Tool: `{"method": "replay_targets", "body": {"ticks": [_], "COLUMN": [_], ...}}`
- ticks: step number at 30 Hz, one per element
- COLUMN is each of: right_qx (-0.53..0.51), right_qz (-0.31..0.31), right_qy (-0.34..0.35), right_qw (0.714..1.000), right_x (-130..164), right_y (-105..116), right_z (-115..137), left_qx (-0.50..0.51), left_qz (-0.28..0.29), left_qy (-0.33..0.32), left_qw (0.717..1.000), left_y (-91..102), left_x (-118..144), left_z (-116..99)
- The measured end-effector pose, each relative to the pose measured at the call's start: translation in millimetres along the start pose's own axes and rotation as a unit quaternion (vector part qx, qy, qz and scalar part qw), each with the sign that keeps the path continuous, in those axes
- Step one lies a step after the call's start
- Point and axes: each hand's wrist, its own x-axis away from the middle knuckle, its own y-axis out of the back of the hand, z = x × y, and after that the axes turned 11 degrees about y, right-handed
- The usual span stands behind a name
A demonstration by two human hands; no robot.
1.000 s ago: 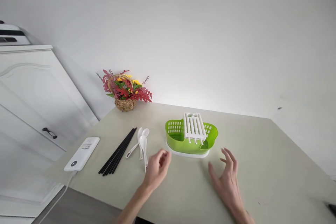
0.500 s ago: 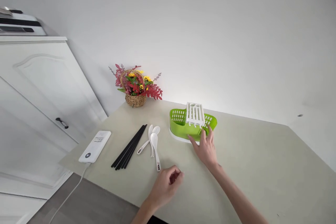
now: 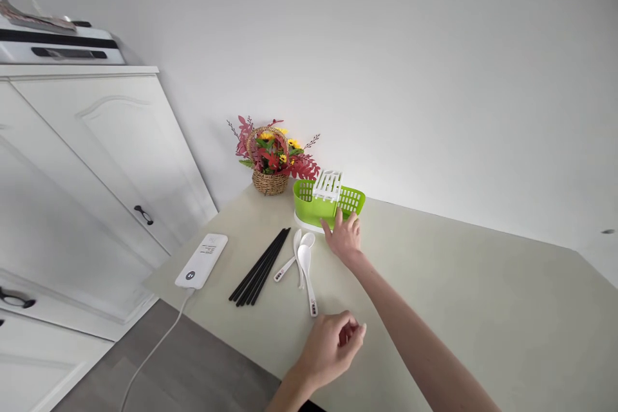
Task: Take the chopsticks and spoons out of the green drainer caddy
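Looks like a home kitchen or dining corner: white cupboard (image 3: 96,161) off left of the hands, flower basket (image 3: 270,161), spoons (image 3: 302,257) and chopsticks (image 3: 261,266) on the table (image 3: 483,296).

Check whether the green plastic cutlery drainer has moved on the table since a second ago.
Yes. The green plastic cutlery drainer, touched by the right hand, now sits farther back, close beside the wicker flower basket.

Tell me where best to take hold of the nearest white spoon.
Probably the handle of the nearest white spoon, from above at its near end. It lies flat, the handle points toward the person and stands apart from the other spoons, while the bowls crowd together by the green rack.
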Motion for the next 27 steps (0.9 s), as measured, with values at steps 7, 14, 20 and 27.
{"method": "replay_targets", "body": {"ticks": [7,14,20,27], "right_qx": [-0.011,-0.053,-0.183,-0.219], "right_qz": [0.042,0.032,-0.002,-0.007], "right_qy": [-0.015,0.073,0.081,-0.051], "right_qw": [0.999,0.995,0.98,0.974], "right_x": [-17.4,37.7,147.1,250.6], "right_y": [0.9,42.2,59.4,94.9], "right_z": [33.7,15.7,-72.7,-143.1], "left_qx": [-0.022,-0.021,-0.026,-0.025], "left_qz": [-0.025,-0.017,-0.03,-0.02], "left_qy": [-0.008,0.005,0.003,-0.026], "left_qw": [0.999,1.0,0.999,0.999], "left_y": [-2.7,-1.6,-2.5,-2.6], "left_x": [-0.6,-0.4,-1.9,5.2], "left_z": [4.6,5.3,6.3,3.9]}}
